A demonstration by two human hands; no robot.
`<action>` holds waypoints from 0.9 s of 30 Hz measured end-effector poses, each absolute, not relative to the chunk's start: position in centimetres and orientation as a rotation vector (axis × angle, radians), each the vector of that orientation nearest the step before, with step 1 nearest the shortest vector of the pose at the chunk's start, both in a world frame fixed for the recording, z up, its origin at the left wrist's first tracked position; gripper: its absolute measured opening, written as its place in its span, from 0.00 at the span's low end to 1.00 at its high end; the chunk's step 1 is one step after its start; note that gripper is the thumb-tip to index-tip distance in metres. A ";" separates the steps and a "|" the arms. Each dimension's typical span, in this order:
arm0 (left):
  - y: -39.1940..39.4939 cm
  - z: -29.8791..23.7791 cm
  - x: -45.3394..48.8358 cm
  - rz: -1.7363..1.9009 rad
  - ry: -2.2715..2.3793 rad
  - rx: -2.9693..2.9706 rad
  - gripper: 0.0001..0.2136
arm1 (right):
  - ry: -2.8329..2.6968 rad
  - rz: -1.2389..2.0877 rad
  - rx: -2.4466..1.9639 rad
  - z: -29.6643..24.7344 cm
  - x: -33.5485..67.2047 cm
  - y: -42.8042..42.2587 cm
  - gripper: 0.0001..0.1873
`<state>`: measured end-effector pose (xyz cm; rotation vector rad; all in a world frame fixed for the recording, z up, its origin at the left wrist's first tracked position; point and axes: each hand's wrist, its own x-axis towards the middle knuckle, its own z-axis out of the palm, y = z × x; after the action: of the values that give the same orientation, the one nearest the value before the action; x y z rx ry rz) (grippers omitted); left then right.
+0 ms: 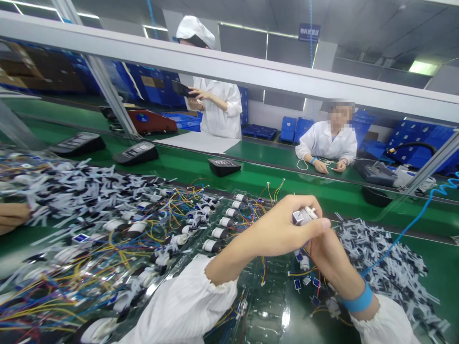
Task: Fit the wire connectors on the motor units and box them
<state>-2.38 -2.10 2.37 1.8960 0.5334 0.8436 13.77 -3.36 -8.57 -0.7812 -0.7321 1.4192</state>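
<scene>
Firmly closed, the left hand (276,229) wraps around a small white wired component (304,216), which sits just above the right hand (328,253). The right hand, with a blue wristband (356,297), touches the left from below; its hold is hidden, so I cannot tell what it grips. Thin coloured wires (263,270) run beneath both hands over a clear plastic tray (267,306). Rows of black-and-white cylindrical parts (218,233) lie left of the hands. A heap of white-and-black strips (380,258) lies right, on the green surface (430,272). A co-worker's hand (12,217) enters at the left edge.
</scene>
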 end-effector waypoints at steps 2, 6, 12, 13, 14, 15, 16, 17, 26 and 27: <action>-2.1 2.1 -2.2 0.821 0.526 1.936 0.06 | -0.768 1.384 -0.790 -8.4 13.4 -3.6 0.10; -2.0 1.3 -1.7 0.717 0.509 1.995 0.06 | -0.832 1.352 -0.811 -8.0 13.0 -4.1 0.13; -2.2 0.7 -1.3 0.637 0.458 2.097 0.07 | -0.865 1.317 -0.838 -7.6 13.2 -4.5 0.17; -2.2 0.8 -1.3 0.638 0.455 2.099 0.07 | -0.869 1.318 -0.831 -7.6 13.2 -4.5 0.18; -2.2 0.8 -1.4 0.642 0.458 2.098 0.07 | -0.869 1.322 -0.824 -7.6 13.1 -4.5 0.18; -2.2 0.9 -1.5 0.648 0.464 2.095 0.07 | -0.867 1.328 -0.818 -7.7 13.1 -4.4 0.18; -2.2 1.0 -1.6 0.656 0.472 2.089 0.07 | -0.866 1.339 -0.814 -7.8 13.1 -4.4 0.17; -2.1 1.2 -1.7 0.666 0.479 2.084 0.07 | -0.863 1.350 -0.809 -7.9 13.1 -4.3 0.17; -1.1 1.1 -1.4 0.810 0.574 1.803 0.10 | -0.738 1.213 -0.750 -6.1 14.2 -4.4 0.18; -0.9 1.0 -1.3 0.802 0.564 1.746 0.11 | -0.733 1.206 -0.745 -5.7 14.3 -4.5 0.17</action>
<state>-1.29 -0.94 0.96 1.7455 0.5636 0.8022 14.31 -4.48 -5.70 -0.7455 -0.7326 1.2060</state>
